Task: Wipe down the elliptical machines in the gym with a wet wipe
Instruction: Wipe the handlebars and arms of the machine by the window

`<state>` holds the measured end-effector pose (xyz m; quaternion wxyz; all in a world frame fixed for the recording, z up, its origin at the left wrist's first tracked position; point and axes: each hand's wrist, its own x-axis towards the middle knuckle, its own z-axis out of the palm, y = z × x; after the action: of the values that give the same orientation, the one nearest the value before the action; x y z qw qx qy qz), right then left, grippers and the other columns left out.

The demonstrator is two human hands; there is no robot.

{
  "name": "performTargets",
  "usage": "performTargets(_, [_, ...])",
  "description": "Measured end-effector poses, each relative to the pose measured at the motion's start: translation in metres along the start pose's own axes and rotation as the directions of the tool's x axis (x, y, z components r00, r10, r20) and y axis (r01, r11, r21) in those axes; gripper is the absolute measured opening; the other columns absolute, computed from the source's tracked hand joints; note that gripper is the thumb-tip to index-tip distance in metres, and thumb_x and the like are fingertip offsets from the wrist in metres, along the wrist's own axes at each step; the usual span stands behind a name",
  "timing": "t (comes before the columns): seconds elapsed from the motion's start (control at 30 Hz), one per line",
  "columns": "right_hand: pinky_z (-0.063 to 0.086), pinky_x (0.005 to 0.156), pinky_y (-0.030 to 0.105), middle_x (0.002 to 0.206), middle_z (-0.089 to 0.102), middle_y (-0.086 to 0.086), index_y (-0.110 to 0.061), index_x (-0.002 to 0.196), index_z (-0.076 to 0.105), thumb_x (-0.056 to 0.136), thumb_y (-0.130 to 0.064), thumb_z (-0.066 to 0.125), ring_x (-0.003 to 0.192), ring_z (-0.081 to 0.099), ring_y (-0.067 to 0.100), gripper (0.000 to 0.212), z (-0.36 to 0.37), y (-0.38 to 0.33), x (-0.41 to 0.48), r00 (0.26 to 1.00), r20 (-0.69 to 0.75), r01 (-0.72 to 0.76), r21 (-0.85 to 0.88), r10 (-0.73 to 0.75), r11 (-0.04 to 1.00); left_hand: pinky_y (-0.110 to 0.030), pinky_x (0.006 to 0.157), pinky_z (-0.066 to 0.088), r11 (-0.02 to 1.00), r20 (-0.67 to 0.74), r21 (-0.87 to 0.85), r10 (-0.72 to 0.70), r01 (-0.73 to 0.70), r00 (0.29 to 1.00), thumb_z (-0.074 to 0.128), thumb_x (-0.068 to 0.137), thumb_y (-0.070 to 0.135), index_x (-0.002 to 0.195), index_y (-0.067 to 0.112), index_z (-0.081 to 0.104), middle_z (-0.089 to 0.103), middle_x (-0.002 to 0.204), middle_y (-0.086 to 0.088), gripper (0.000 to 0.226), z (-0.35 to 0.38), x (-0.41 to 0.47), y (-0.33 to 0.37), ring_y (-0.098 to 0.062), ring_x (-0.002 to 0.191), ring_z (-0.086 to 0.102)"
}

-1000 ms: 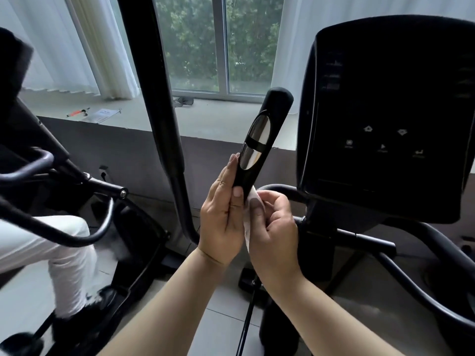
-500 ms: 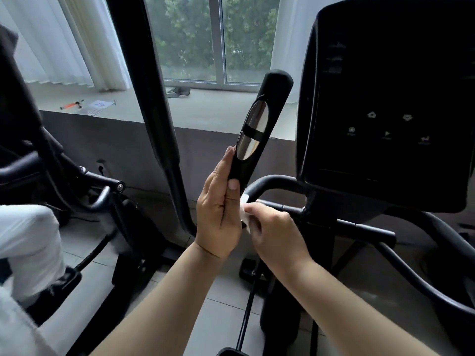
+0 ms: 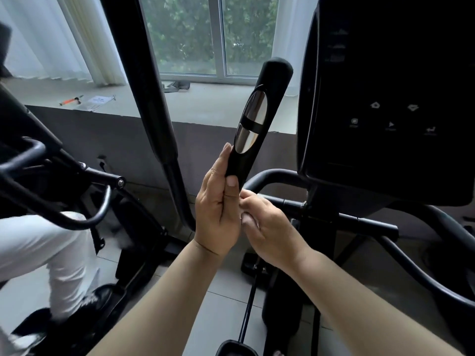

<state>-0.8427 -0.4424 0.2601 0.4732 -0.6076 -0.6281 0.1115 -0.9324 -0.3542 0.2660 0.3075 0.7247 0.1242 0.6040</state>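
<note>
A black handle grip (image 3: 259, 119) with two silver sensor plates rises at mid-frame on the elliptical in front of me. My left hand (image 3: 218, 214) holds the grip's lower end, fingers straight along its left side and thumb laid on its front. My right hand (image 3: 267, 227) is curled round the bar just below, fingers closed over a white wet wipe (image 3: 247, 217) of which only a small bit shows. The machine's black console (image 3: 385, 98) fills the right side.
A long black swing arm (image 3: 146, 93) stands left of the grip. A second elliptical (image 3: 59, 181) at the left has a person in white trousers (image 3: 43, 247) on it. Behind runs a grey windowsill (image 3: 205, 104) with a pen and paper. The floor is tiled.
My right hand has slid down the handle from just below the sensor plates to the bend under the grip, and less of the wipe shows. The left hand kept its hold. The view moved closer.
</note>
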Motion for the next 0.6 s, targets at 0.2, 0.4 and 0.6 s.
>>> performTargets(0.2, [0.043,0.107,0.029,0.125,0.064,-0.006,-0.015,0.129,0.065,0.098,-0.003,0.058,0.123,0.054,0.007,0.034,-0.003,0.010,0.008,0.998,-0.061,-0.029,-0.044,0.026,0.999,-0.064,0.093,0.050,0.996,-0.057,0.079,-0.041,0.045,0.998,0.038,0.110,0.030,0.149,0.004,0.041,0.058,0.130,-0.031,0.047,0.002,-0.001,0.005,-0.050,0.112,0.062])
performTargets(0.4, [0.049,0.091,0.029,0.110,0.058,0.008,-0.005,0.117,0.072,0.098,-0.003,0.058,0.102,0.059,0.026,0.024,-0.001,0.037,0.016,0.993,-0.105,0.023,-0.259,-0.052,0.965,-0.061,0.098,0.048,0.992,-0.044,0.121,-0.022,0.028,0.999,0.036,0.111,0.028,0.148,0.005,0.037,0.053,0.134,-0.034,0.044,0.003,-0.008,0.005,-0.050,0.120,0.059])
performTargets(0.6, [0.049,0.089,0.020,0.107,0.048,0.000,-0.013,0.110,0.071,0.097,-0.002,0.062,0.095,0.054,0.014,0.019,0.014,0.024,0.016,0.997,-0.081,-0.024,-0.123,0.014,0.992,-0.065,0.094,0.049,0.991,-0.052,0.133,-0.015,0.021,0.999,0.035,0.111,0.031,0.149,0.006,0.036,0.053,0.134,-0.032,0.046,0.003,-0.011,0.004,-0.053,0.114,0.060])
